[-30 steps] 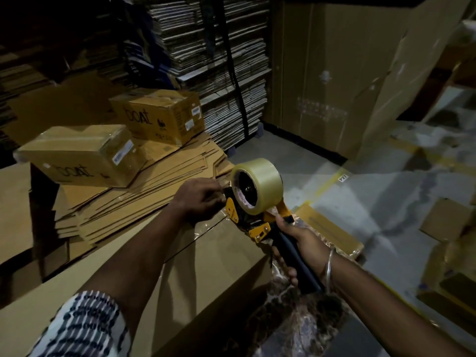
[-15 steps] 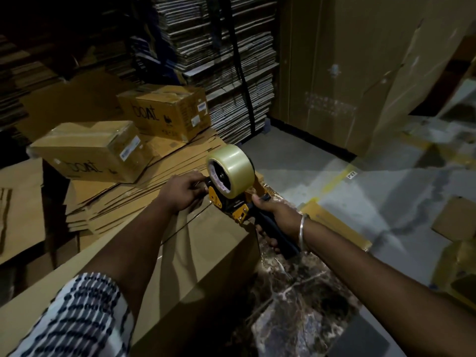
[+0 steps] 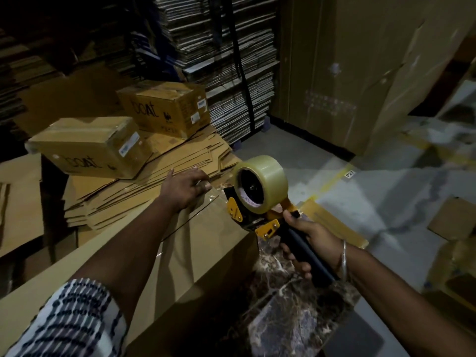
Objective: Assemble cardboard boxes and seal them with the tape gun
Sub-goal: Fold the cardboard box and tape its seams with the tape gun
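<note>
A big cardboard box lies in front of me with its top flaps closed along a dark seam. The yellow and black tape gun, carrying a roll of clear tape, rests at the box's far right corner. My right hand grips its black handle. My left hand lies flat with fingers spread on the far end of the box top, on a shiny strip of clear tape, just left of the gun.
Behind the box sits a pile of flattened cartons bearing two taped "boat" boxes. Tall stacks of flat cardboard and large upright sheets stand at the back. Grey floor with cardboard scraps lies to the right.
My left hand has let go of the tape gun's front and now presses flat on the box top. The gun has come down onto the box's far right corner.
</note>
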A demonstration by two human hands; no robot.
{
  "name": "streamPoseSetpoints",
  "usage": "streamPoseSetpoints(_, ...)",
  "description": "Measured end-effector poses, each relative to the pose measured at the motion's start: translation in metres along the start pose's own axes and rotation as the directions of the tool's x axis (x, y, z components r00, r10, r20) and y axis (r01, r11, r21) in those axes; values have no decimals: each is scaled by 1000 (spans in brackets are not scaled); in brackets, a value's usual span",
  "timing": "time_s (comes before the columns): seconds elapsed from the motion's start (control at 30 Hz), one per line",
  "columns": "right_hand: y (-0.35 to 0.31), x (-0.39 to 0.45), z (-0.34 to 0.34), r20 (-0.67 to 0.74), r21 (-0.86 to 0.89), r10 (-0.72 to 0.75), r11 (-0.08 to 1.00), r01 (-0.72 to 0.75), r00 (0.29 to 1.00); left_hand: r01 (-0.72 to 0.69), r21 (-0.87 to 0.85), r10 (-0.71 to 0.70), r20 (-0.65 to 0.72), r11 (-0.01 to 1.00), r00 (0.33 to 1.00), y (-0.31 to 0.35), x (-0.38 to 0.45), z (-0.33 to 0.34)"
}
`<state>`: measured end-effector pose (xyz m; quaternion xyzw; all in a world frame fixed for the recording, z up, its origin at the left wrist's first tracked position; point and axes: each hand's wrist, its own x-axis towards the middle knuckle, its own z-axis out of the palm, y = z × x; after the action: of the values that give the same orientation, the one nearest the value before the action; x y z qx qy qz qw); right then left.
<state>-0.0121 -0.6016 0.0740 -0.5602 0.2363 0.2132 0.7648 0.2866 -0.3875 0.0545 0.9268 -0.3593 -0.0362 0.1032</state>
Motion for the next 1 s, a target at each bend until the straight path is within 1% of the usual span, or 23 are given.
streamPoseSetpoints(0.07,0,-2,0,10,2,14,1000,-14,1000,18,-10,-18,16,1000,1000,-1,0,0)
streamPoseSetpoints(0.13,2,0,1,8,8,-15,1000,15,1000,23,-10,-22,27,1000,999,3,-2,-5)
streamPoseSetpoints(0.17,2,0,3,2,2,-31,1000,31,1000,-12,-3,12,27,1000,1000,10,-4,-8)
streamPoseSetpoints(0.2,2,0,4,-4,-10,-41,999,41,999,-76,4,75,32,997,997,20,-6,-10)
streamPoseSetpoints(0.23,1,0,6,-9,-22,-44,999,44,999,-144,-50,146,39,988,988,30,-10,-11)
streamPoseSetpoints(0.3,-2,-1,10,-20,-32,-32,999,31,999,-150,-277,181,91,949,979,47,-16,-9)
streamPoseSetpoints(0.33,-3,-1,10,-25,-32,-26,999,26,999,-166,-327,206,90,930,974,50,-19,-6)
streamPoseSetpoints(0.37,-4,0,11,-29,-31,-22,999,21,999,-197,-312,228,67,930,971,49,-20,-3)
streamPoseSetpoints(0.43,-5,3,13,-32,-25,-12,1000,11,999,-182,-273,217,103,945,971,40,-20,-1)
streamPoseSetpoints(0.47,-6,5,14,-32,-19,-3,1000,2,999,-196,-255,232,117,947,966,34,-20,0)
streamPoseSetpoints(0.57,-12,8,19,-22,-17,20,1000,-21,1000,-285,-164,306,121,945,944,27,-20,-1)
streamPoseSetpoints(0.6,-16,8,20,-16,-24,19,1000,-19,1000,-293,-145,310,114,945,944,26,-19,-1)
streamPoseSetpoints(0.67,-22,10,22,-7,-47,21,999,-21,1000,-253,-112,264,88,961,961,23,-18,-3)
streamPoseSetpoints(0.77,-29,15,26,-8,-83,27,996,-28,1000,-156,-20,158,77,987,984,15,-17,-10)
streamPoseSetpoints(0.87,-32,22,28,-11,-122,19,992,-20,1000,-84,-68,89,69,994,994,11,-19,-14)
streamPoseSetpoints(1.0,-22,15,16,8,-101,49,994,-48,999,-74,-45,76,52,996,996,13,-22,-15)
